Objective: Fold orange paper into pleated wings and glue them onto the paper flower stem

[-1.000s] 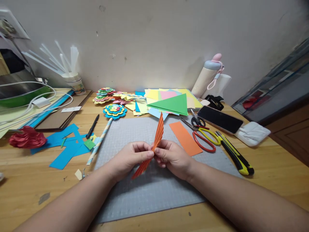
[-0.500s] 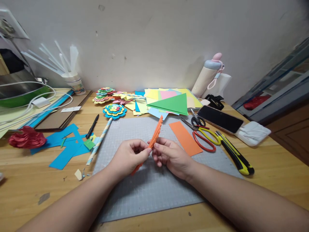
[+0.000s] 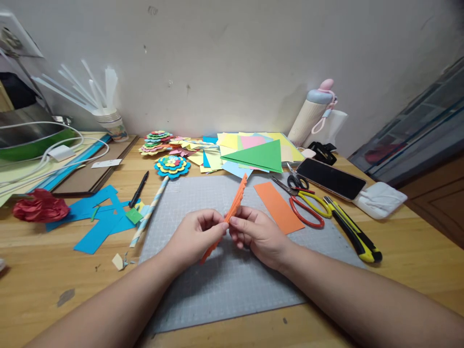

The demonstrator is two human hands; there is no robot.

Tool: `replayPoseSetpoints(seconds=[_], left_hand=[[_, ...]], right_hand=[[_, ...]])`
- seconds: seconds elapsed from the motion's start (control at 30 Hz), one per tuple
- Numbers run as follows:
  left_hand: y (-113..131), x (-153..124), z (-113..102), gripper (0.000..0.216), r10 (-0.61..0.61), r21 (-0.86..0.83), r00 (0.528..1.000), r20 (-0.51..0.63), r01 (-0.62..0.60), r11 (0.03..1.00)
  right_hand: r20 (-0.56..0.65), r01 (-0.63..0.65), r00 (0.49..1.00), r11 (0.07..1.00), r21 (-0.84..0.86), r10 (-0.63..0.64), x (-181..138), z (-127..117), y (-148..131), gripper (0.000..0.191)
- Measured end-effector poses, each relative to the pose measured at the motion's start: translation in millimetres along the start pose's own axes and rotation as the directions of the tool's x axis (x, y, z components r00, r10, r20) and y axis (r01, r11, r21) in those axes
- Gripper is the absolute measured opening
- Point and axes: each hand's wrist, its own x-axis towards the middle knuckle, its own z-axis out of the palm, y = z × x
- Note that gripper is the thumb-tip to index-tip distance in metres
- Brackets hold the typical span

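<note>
A pleated strip of orange paper (image 3: 236, 199) is pinched at its middle between both hands, above the grey cutting mat (image 3: 188, 295). My left hand (image 3: 197, 234) grips it from the left with thumb and curled fingers. From the right, my right hand (image 3: 255, 234) closes on the same spot, the two thumbs almost meeting. The folds slant up and away from me, and the lower end shows beneath my left hand. To the right of it, a flat orange paper rectangle (image 3: 279, 208) lies on the mat.
Scissors with red and yellow handles (image 3: 308, 212), a utility knife (image 3: 353, 229) and a phone (image 3: 330, 179) lie on the right. Coloured paper sheets (image 3: 257, 154) and a layered paper flower (image 3: 172, 166) are behind. Blue paper scraps (image 3: 97, 232) and a black pen (image 3: 138, 189) are left.
The pleated orange paper has tilted slightly, its upper end shifting a little to the right. Both hands keep their hold at nearly the same place.
</note>
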Motion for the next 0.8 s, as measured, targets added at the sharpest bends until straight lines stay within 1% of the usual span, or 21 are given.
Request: replayPoseSetpoints(seconds=[0.13,0.3,0.6,0.8], left_hand=[[1.1,-0.7,-1.1,0.025,-0.003,-0.084,1.0,-0.002,0.003,0.996],[-1.1,-0.7,-1.7,0.025,-0.006,-0.119,1.0,0.019,0.008,0.993],[-0.6,-0.7,-0.2,0.023,-0.023,-0.11,0.999,0.025,0.026,0.994],[-3.8,1.2,-0.9,0.023,-0.011,-0.089,1.0,0.029,0.014,0.996]], right_hand=[[0.013,0.005,1.0,1.0,0.01,-0.006,0.4,-1.0,0.2,0.021],[-0.001,0.02,1.0,0.999,-0.032,-0.02,0.0,-1.9,1.2,0.022],[-0.002,0.072,0.997,0.99,-0.123,-0.073,-1.2,-1.8,1.6,0.019],[-0.011,0.089,0.996,0.98,-0.177,-0.092,-1.6,-0.2,-0.7,0.019]])
